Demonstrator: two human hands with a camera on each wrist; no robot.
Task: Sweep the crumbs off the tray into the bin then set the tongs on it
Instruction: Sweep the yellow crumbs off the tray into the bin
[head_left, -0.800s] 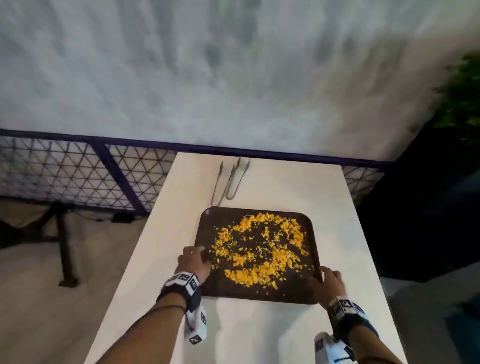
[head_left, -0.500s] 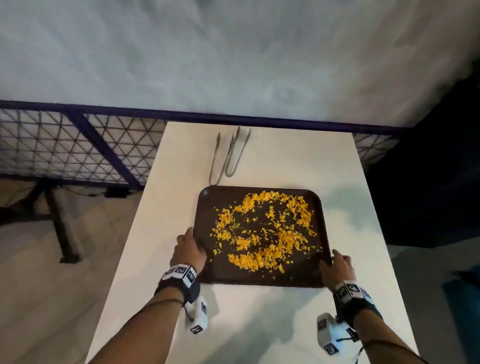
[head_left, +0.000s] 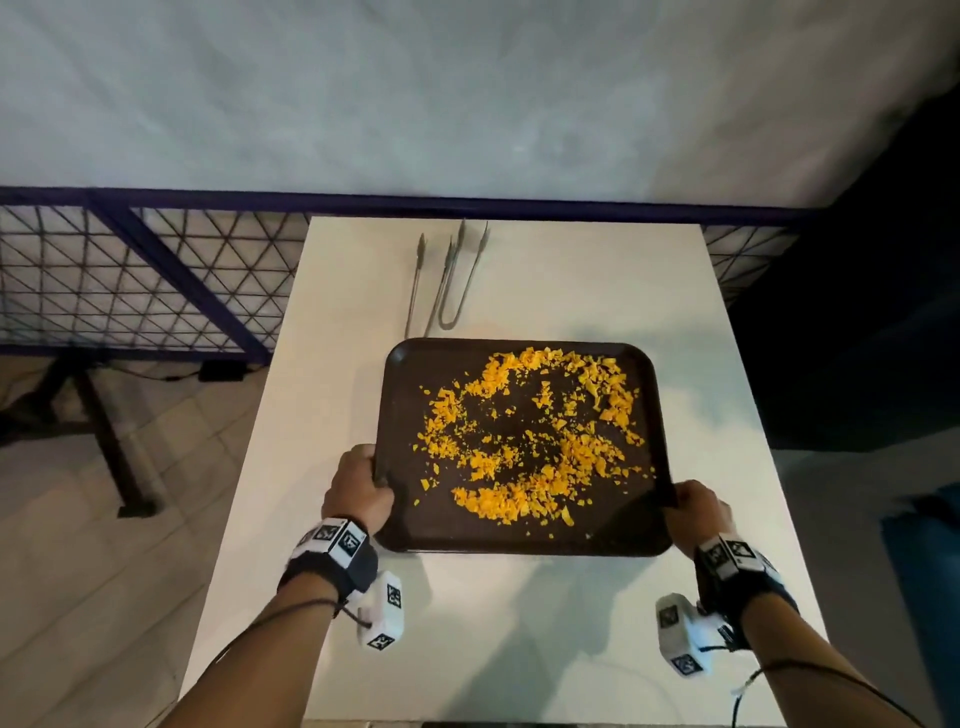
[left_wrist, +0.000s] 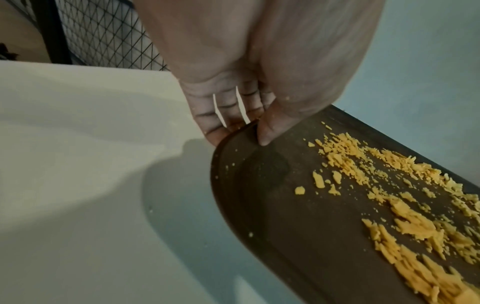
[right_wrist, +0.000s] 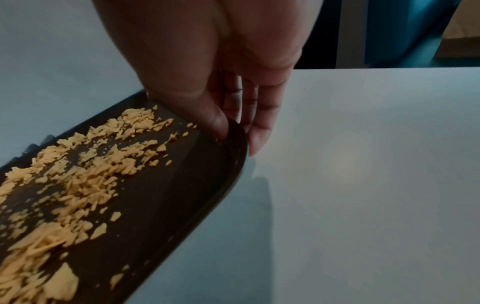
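Note:
A dark brown tray (head_left: 400, 384) strewn with orange crumbs (head_left: 535, 441) is held just above the white table (head_left: 519, 649). My left hand (head_left: 358, 483) grips its left rim, thumb on top (left_wrist: 270, 127), fingers underneath. My right hand (head_left: 696, 509) grips the right rim the same way, thumb (right_wrist: 213, 121) on the rim. The tray (left_wrist: 259, 205) casts a shadow on the table in the left wrist view, and the tray (right_wrist: 161, 205) also shows in the right wrist view. Two metal tongs (head_left: 447, 280) lie on the table beyond the tray. No bin is in view.
A blue metal rail with wire mesh (head_left: 156, 270) runs behind the table's far edge. A grey wall (head_left: 467, 104) rises beyond it. Tiled floor (head_left: 78, 545) lies to the left, a dark area (head_left: 857, 338) to the right.
Both hands have closed on the tray's side rims and the tray has come up off the table toward me. The head camera has tilted downward. The tongs stayed put.

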